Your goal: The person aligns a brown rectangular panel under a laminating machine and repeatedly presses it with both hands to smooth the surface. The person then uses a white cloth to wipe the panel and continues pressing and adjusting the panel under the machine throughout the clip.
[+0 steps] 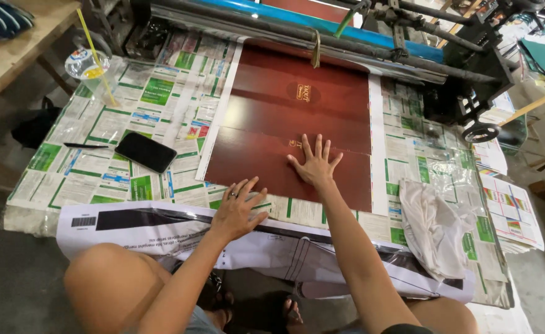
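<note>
Right hand (314, 164): flat, palm down, fingers (304, 146) spread wide, pressed on the near part of a dark red laminated sheet (297, 130) bearing small gold emblems; gripping nothing. Left hand (236, 210): palm down, fingers loosely spread, ring on one finger, resting at the near edge of the desk (56, 179) where the newspaper covering (130, 111) meets a white printed sheet with black bands (161, 230); holding nothing. Dark red laminated sheet: lying flat on the newspaper covering, centre of the desk, far end running under the rollers of a machine (347, 37) with a blue bar; near end fully out and spread toward the seated person; shallow creases or seams crossing the sheet, so possibly several panels, not to be told for certain. Judged state of work: sheet largely fed out and laid down, being smoothed or steadied by hand; far portion at the rollers not yet free; nothing lifted or stacked. Adjacent items: black phone (145, 151) face down, left of the sheet, well apart from both hands; black pen (85, 146) just beyond the phone; clear plastic cup with yellow straw (90, 68) at the far left corner; crumpled white cloth (433, 226) at the right near corner; loose printed papers (510, 213) off the right edge.
</note>
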